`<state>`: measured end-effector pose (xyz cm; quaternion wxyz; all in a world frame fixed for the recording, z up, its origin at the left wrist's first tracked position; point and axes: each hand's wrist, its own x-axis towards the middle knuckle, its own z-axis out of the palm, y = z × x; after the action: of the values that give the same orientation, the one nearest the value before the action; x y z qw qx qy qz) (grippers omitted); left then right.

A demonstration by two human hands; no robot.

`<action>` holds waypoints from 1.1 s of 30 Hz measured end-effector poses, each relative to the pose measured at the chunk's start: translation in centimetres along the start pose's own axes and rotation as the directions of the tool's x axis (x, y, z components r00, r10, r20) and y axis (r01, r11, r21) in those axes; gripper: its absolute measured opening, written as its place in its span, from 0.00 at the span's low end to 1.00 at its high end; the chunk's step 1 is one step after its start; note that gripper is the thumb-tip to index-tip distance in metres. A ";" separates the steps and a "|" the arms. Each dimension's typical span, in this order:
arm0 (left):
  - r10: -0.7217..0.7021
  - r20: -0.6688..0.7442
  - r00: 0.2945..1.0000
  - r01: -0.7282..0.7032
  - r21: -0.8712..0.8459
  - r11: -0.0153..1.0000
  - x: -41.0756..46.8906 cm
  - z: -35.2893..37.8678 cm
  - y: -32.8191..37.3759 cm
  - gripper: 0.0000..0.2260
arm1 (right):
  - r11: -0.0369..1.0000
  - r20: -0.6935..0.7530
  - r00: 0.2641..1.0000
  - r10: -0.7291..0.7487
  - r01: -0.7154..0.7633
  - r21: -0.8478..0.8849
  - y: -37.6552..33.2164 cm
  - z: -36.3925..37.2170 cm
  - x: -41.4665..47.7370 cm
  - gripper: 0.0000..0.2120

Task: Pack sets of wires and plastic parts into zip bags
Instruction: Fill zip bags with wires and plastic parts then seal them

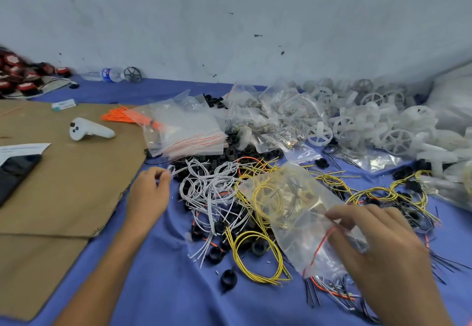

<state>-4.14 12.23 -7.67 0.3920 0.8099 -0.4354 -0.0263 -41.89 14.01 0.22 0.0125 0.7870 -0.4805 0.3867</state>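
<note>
From the head view we look down on a blue cloth (163, 290) that runs up to a pale wall (229, 19) at its far edge. The only bare stretch of cloth we find lies at the near edge, between the two forearms. The left side is covered by a flat sheet of brown cardboard (63, 187), whose right edge runs just beside the left hand (149, 194). That hand has thumb and forefinger curled tight on a loop of the white wires (212, 185), at the left fringe of their tangled heap in the middle of the cloth. The right hand (378, 246), near the right edge, pinches a clear, crinkled zip bag (288, 205) by its red seal line. The bag lies tilted over the heap, and we make out a coil of yellow wire and some small parts inside. Thin glossy yellow wires (255, 251) loop beneath and around it, mixed with matte black rings (228, 278). Toward the far edge sits a slack stack of flat clear bags (184, 129), and the far right corner is crowded with translucent white spoked wheels (383, 124). On the cardboard rests a smooth white controller (89, 130), well apart from both hands
</note>
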 end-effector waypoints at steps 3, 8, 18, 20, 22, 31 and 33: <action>-0.056 -0.070 0.996 0.050 -0.086 0.995 0.2 -1.8 0.3 0.08 | 0.995 0.115 0.990 0.083 -0.089 0.048 0.1 -1.0 1.9 0.04; -0.131 -0.212 0.968 0.050 -0.351 0.935 0.9 -6.2 1.4 0.13 | 0.968 0.256 0.960 0.117 -0.168 0.187 -0.2 -1.0 4.5 0.06; 0.189 0.278 0.942 0.100 -0.768 0.633 -7.3 -9.4 11.2 0.16 | 0.854 0.475 0.875 0.090 -0.313 0.415 -1.7 1.1 7.2 0.05; 0.346 0.408 0.845 0.164 -0.813 0.559 -11.1 -8.8 13.5 0.18 | 0.885 0.482 0.874 0.061 -0.270 0.379 -2.0 1.3 7.9 0.05; 0.412 0.494 0.766 0.235 -0.811 0.536 -14.2 -7.5 15.7 0.16 | 0.878 0.489 0.871 0.055 -0.276 0.392 -2.2 1.4 8.3 0.06; 0.131 0.685 0.716 0.684 -0.727 0.064 -16.7 -2.8 19.0 0.25 | 0.949 0.425 0.905 0.028 -0.157 0.273 -2.3 0.4 7.5 0.06; 0.151 0.630 0.762 0.629 -0.775 0.061 -15.8 -2.7 19.3 0.25 | 0.977 0.433 0.901 -0.004 -0.089 0.194 -2.7 0.1 6.9 0.04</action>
<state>-26.07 19.28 2.18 0.6636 0.3507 -0.2432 -0.6144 -38.09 10.29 5.33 -0.1853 0.8392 -0.4450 0.2517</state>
